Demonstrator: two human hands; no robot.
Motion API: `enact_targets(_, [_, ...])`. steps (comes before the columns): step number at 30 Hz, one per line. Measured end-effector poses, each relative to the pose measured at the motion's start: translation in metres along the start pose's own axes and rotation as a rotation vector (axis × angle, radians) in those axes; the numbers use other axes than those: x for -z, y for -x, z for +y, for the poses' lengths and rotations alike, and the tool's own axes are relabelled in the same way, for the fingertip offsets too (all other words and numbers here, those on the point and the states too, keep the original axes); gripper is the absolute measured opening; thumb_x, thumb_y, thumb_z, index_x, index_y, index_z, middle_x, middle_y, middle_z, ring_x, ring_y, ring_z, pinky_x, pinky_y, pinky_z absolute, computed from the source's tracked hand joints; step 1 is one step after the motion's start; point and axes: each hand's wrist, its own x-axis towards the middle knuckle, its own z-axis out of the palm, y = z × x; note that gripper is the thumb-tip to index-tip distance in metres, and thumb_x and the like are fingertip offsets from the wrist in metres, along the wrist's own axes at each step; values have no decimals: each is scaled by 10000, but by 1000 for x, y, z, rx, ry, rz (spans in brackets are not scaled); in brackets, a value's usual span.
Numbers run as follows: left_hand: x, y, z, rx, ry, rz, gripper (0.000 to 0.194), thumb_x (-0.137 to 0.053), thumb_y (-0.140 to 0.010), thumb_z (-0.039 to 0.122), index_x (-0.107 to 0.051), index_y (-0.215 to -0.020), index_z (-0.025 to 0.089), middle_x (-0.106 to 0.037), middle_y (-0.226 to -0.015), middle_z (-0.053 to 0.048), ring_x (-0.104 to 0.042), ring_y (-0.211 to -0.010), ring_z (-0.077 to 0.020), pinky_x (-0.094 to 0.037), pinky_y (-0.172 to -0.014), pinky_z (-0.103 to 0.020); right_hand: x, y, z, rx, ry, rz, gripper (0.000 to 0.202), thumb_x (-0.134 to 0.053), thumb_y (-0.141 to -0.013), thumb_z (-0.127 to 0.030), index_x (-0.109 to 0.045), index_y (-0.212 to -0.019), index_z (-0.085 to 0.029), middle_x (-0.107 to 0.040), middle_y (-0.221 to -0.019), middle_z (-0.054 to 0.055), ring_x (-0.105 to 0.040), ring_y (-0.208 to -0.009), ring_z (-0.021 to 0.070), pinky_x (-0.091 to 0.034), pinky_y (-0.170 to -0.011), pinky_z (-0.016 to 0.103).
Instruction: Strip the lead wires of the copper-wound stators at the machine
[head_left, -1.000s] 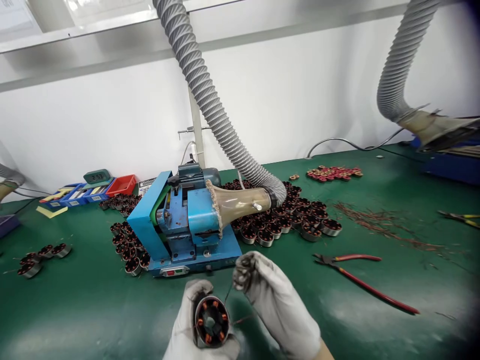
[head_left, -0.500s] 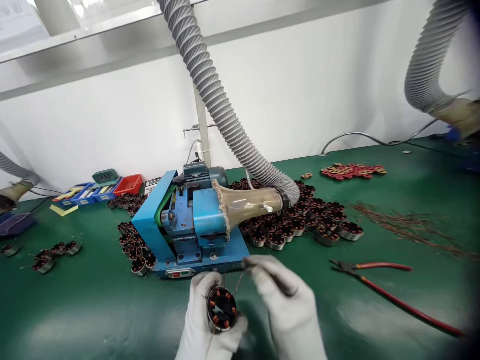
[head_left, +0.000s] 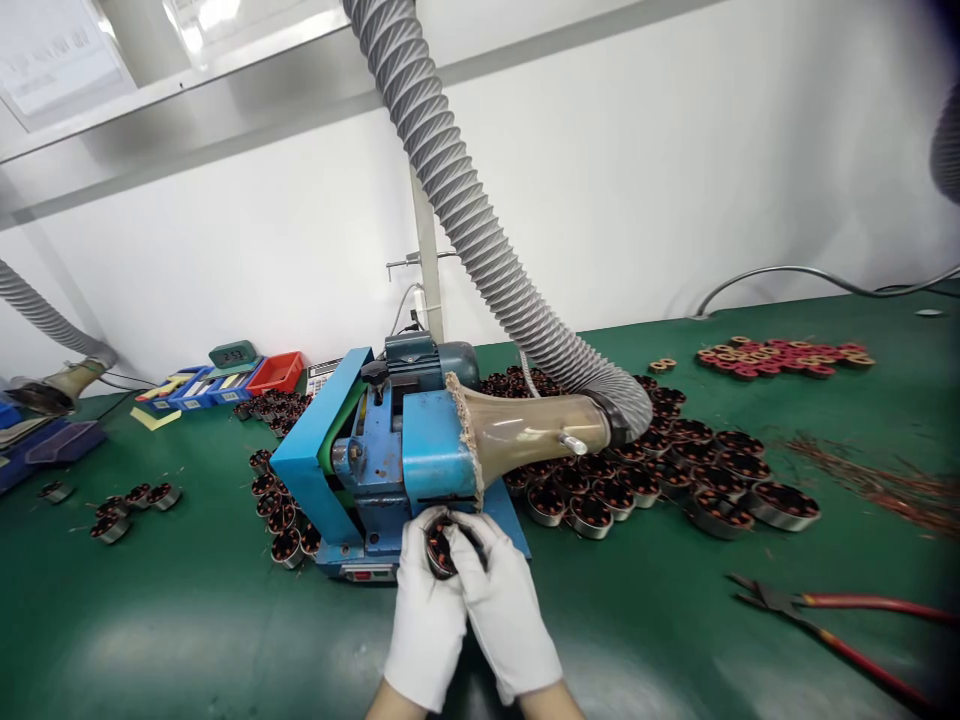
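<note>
Both gloved hands meet at the front of a blue belt-driven machine (head_left: 379,430). My left hand (head_left: 427,620) is closed around the left side of a ring-shaped motor stator (head_left: 439,548) with copper windings. From the other side, my right hand (head_left: 506,605) grips the same stator, its thumb over the ring's face. The stator is tilted close beneath the machine's light-blue hood (head_left: 439,440). Its far side and any wire ends are hidden by my gloves and the hood.
A grey suction hose (head_left: 480,230) joins the hood's funnel (head_left: 532,432). Many stators (head_left: 592,512) stand right of the machine, others left. Red-handled cutting pliers (head_left: 780,600), wire scraps (head_left: 885,485) and red rings (head_left: 787,357) lie rightward. A red bin (head_left: 276,372) sits behind left.
My left hand has carried the stator up and forward to the machine's hood. My right hand, formerly apart at the right, has moved in and now holds the stator too. The view has shifted.
</note>
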Motion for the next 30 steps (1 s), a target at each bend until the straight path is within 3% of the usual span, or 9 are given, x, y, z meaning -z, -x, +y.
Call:
enact_targets(11, [-3, -2, 11, -20, -131, 10, 356, -456, -711, 93, -500, -1049, 195, -545, -1097, -91, -530, -1052, -203, -385, -976, -387, 1, -2, 3, -19, -12, 7, 282, -428, -834, -349, -650, -890, -185, -663, -912, 87, -615, -857, 235, -480, -786, 367])
enact_targets(15, [6, 16, 5, -32, -191, -50, 401, -535, -694, 135, -485, -1082, 222, -546, -1121, -80, -539, -1053, -217, -420, -941, -371, 7, 14, 6, 66, 6, 0, 258, -430, -829, -307, -653, -884, -189, -668, -863, 74, -636, -791, 203, -516, -706, 301])
enact_targets(19, [21, 42, -4, -222, -276, -90, 519, -587, -666, 186, -439, -1157, 269, -530, -1150, -69, -547, -1053, -230, -470, -886, -340, 25, 41, 9, 288, 119, -19, 239, -459, -831, -295, -637, -968, -216, -661, -965, 75, -624, -887, 207, -507, -768, 302])
enact_targets(21, [27, 49, -4, -368, -379, -110, 561, -593, -662, 167, -409, -1178, 283, -526, -1137, -67, -561, -1030, -218, -489, -858, -322, 36, 47, 5, 297, 217, -26, 223, -471, -827, -332, -653, -901, -225, -661, -907, 73, -612, -858, 227, -490, -758, 338])
enact_targets(23, [30, 51, 0, -490, -506, -165, 556, -617, -651, 138, -408, -1146, 279, -537, -1051, -55, -587, -946, -191, -508, -800, -292, 46, 45, -2, 205, 196, -38, 291, -486, -808, -409, -636, -662, -208, -620, -659, 50, -584, -647, 205, -473, -610, 312])
enact_targets(25, [30, 53, 4, -562, -565, -156, 511, -645, -630, 130, -421, -1069, 262, -522, -931, -30, -592, -795, -153, -515, -686, -254, 53, 40, -10, -6, -22, -63, 414, -520, -771, -493, -524, -482, -196, -502, -475, 7, -483, -471, 152, -409, -473, 265])
enact_targets(27, [28, 57, 8, -523, -541, -59, 476, -648, -595, 117, -430, -997, 248, -485, -884, -14, -562, -709, -132, -497, -613, -238, 58, 35, -19, -239, -362, -22, 451, -565, -735, -534, -465, -454, -195, -445, -434, -24, -412, -413, 115, -365, -419, 235])
enact_targets(30, [25, 64, 12, -328, -417, 4, 542, -630, -540, 106, -450, -1033, 241, -484, -992, -40, -563, -784, -156, -500, -689, -270, 55, 34, -31, -439, -689, -2, 308, -685, -658, -479, -593, -613, -188, -535, -525, -25, -470, -470, 115, -415, -477, 231])
